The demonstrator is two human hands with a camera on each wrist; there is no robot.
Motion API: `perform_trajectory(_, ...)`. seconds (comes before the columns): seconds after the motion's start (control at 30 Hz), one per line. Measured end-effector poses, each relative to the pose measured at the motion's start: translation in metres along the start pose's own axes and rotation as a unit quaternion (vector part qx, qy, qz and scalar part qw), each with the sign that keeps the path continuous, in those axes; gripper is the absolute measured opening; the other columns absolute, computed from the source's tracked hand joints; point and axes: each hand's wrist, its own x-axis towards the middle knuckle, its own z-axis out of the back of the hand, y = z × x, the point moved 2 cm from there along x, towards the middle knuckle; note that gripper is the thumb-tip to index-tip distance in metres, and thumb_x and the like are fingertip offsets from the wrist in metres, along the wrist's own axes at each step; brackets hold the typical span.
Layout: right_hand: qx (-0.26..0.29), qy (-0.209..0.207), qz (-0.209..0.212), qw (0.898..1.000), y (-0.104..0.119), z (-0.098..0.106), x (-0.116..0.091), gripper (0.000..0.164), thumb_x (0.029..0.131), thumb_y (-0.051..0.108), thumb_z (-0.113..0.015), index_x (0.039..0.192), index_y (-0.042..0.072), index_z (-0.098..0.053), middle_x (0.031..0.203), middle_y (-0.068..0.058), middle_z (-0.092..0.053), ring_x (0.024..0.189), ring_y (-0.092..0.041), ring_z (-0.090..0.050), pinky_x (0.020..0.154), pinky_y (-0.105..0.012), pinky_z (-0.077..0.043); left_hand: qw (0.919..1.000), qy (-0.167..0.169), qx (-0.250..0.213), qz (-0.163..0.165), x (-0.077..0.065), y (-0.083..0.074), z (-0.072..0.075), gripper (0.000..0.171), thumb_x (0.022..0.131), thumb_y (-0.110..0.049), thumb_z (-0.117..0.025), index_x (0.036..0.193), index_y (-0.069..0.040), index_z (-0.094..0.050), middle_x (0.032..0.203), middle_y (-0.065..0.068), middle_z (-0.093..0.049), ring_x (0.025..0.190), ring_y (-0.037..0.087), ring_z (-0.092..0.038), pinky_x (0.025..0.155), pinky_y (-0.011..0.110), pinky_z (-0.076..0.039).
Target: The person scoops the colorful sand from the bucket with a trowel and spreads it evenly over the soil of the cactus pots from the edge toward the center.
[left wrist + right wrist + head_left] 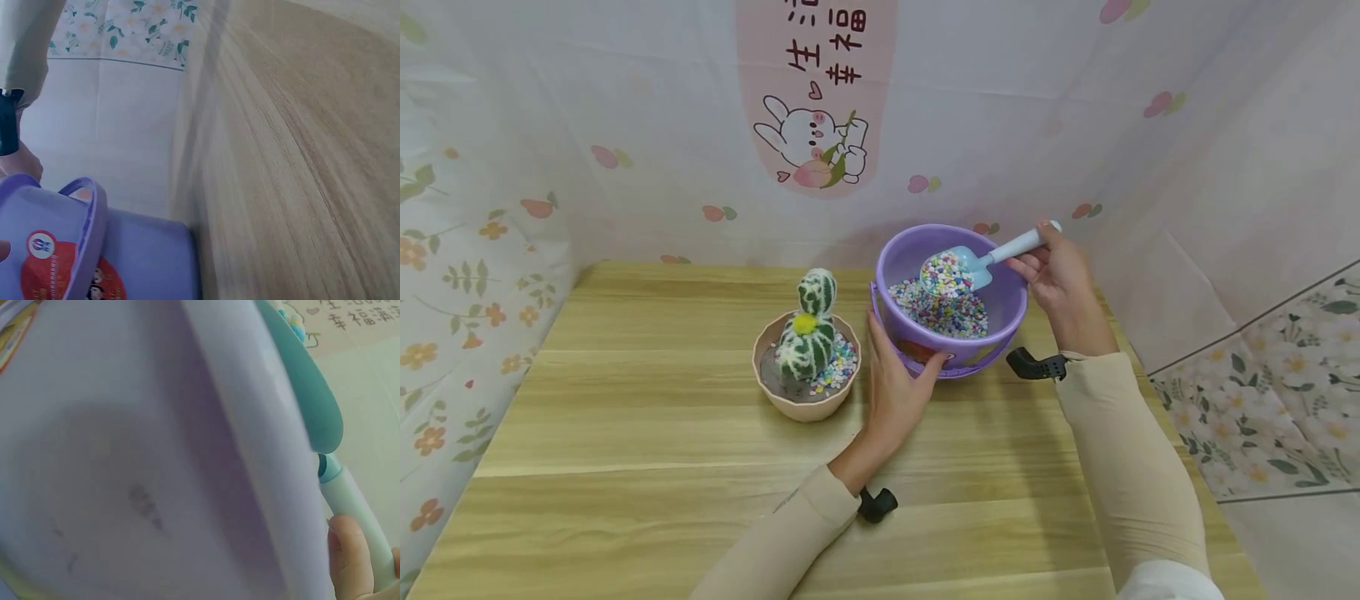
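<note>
A purple bucket [925, 242] stands at the back of the table, its handle lowered at the front. Small multicoloured pebbles [958, 318] lie inside it. My left hand [897, 396] holds the bucket's lower left side, thumb at the front and fingers along the side. My right hand [1060, 275] grips the white handle of a light blue scoop [981, 271], heaped with pebbles and held over the bucket's opening. In the right wrist view the bucket wall hides most of the scoop blade [312, 394]. Left of the bucket is a potted cactus [808, 350].
The cactus pot [805, 410] is pinkish beige with a wavy rim; grey soil shows on its left and coloured pebbles on its right. A wooden table [647, 433] carries everything. Printed cloth [655, 200] hangs behind the table and at its sides.
</note>
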Motion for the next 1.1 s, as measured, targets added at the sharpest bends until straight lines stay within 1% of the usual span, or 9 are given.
perform_trajectory(0.2, 0.008, 0.006, 0.001, 1.0, -0.003, 0.004, -0.002, 0.026, 0.096, 0.018, -0.061, 0.12, 0.011, -0.05, 0.095, -0.016, -0.064, 0.084, -0.029, -0.072, 0.075, -0.042, -0.056, 0.9995, 0.007, -0.014, -0.028, -0.007, -0.006, 0.013, 0.11, 0.084, -0.035, -0.076, 0.157, -0.015, 0.004, 0.164, 0.006, -0.005, 0.149, 0.023, -0.013, 0.117, 0.046, -0.022)
perform_trajectory(0.33, 0.021, 0.008, -0.006, 1.0, -0.005, 0.006, -0.006, 0.03, 0.096, 0.018, -0.062, 0.122, 0.012, -0.051, 0.098, -0.016, -0.063, 0.087, -0.029, -0.071, 0.078, -0.043, -0.055, 0.9985, 0.027, -0.021, -0.043, -0.014, -0.01, 0.022, 0.109, 0.086, -0.031, -0.075, 0.157, -0.02, 0.007, 0.164, 0.004, -0.003, 0.149, 0.024, -0.012, 0.117, 0.05, -0.022)
perform_trajectory(0.47, 0.033, 0.01, -0.01, 0.999, -0.007, 0.006, -0.013, 0.041, 0.095, 0.018, -0.062, 0.133, 0.015, -0.048, 0.104, -0.015, -0.061, 0.092, -0.029, -0.07, 0.08, -0.043, -0.054, 0.9975, 0.05, -0.01, -0.049, -0.022, -0.013, 0.032, 0.108, 0.087, -0.032, -0.074, 0.157, -0.022, 0.007, 0.163, 0.004, -0.005, 0.149, 0.024, -0.013, 0.116, 0.05, -0.023)
perform_trajectory(0.57, 0.031, 0.015, -0.007, 0.999, -0.009, 0.005, -0.019, 0.048, 0.095, 0.019, -0.063, 0.138, 0.016, -0.044, 0.108, -0.015, -0.059, 0.096, -0.029, -0.07, 0.082, -0.041, -0.053, 0.9967, 0.066, 0.008, -0.048, -0.029, -0.014, 0.043, 0.105, 0.088, -0.034, -0.072, 0.157, -0.021, 0.006, 0.163, 0.003, -0.007, 0.149, 0.023, -0.014, 0.116, 0.05, -0.024)
perform_trajectory(0.7, 0.042, 0.02, -0.011, 0.999, -0.013, 0.005, -0.026, 0.048, 0.093, 0.018, -0.066, 0.136, 0.018, -0.046, 0.109, -0.016, -0.06, 0.123, -0.031, -0.056, 0.084, -0.041, -0.052, 0.9943, 0.088, 0.031, -0.052, -0.037, -0.012, 0.059, 0.102, 0.089, -0.038, -0.07, 0.157, -0.017, 0.003, 0.164, 0.003, -0.006, 0.148, 0.022, -0.016, 0.116, 0.048, -0.025)
perform_trajectory(0.8, 0.049, 0.025, -0.012, 0.998, -0.016, 0.005, -0.03, 0.045, 0.092, 0.018, -0.066, 0.134, 0.018, -0.048, 0.104, -0.016, -0.063, 0.134, -0.031, -0.042, 0.083, -0.042, -0.053, 0.9929, 0.093, 0.034, -0.065, -0.041, -0.011, 0.068, 0.1, 0.089, -0.034, -0.071, 0.158, -0.013, 0.0, 0.164, 0.003, -0.008, 0.148, 0.023, -0.019, 0.116, 0.047, -0.026)
perform_trajectory(0.9, 0.057, 0.028, -0.014, 0.998, -0.019, 0.004, -0.033, 0.041, 0.092, 0.017, -0.067, 0.129, 0.015, -0.05, 0.099, -0.016, -0.065, 0.128, -0.032, -0.048, 0.081, -0.043, -0.054, 0.9908, 0.089, 0.03, -0.097, -0.044, -0.013, 0.076, 0.098, 0.088, -0.027, -0.072, 0.157, -0.01, -0.004, 0.163, 0.005, -0.012, 0.147, 0.024, -0.023, 0.115, 0.047, -0.028)
perform_trajectory(1.03, 0.07, 0.034, -0.016, 0.997, -0.023, 0.003, -0.037, 0.036, 0.091, 0.016, -0.068, 0.123, 0.012, -0.052, 0.096, -0.018, -0.066, 0.108, -0.033, -0.064, 0.079, -0.044, -0.055, 0.9851, 0.083, 0.028, -0.149, -0.049, -0.018, 0.086, 0.096, 0.088, -0.023, -0.072, 0.157, -0.006, -0.008, 0.162, 0.008, -0.018, 0.146, 0.024, -0.025, 0.116, 0.041, -0.026)
perform_trajectory(1.1, 0.071, 0.04, -0.016, 0.997, -0.025, 0.003, -0.039, 0.034, 0.091, 0.016, -0.067, 0.121, 0.011, -0.052, 0.094, -0.018, -0.066, 0.099, -0.033, -0.068, 0.076, -0.043, -0.056, 0.9833, 0.082, 0.029, -0.16, -0.051, -0.02, 0.091, 0.096, 0.087, -0.023, -0.073, 0.157, -0.006, -0.01, 0.162, 0.009, -0.02, 0.146, 0.024, -0.025, 0.117, 0.036, -0.026)
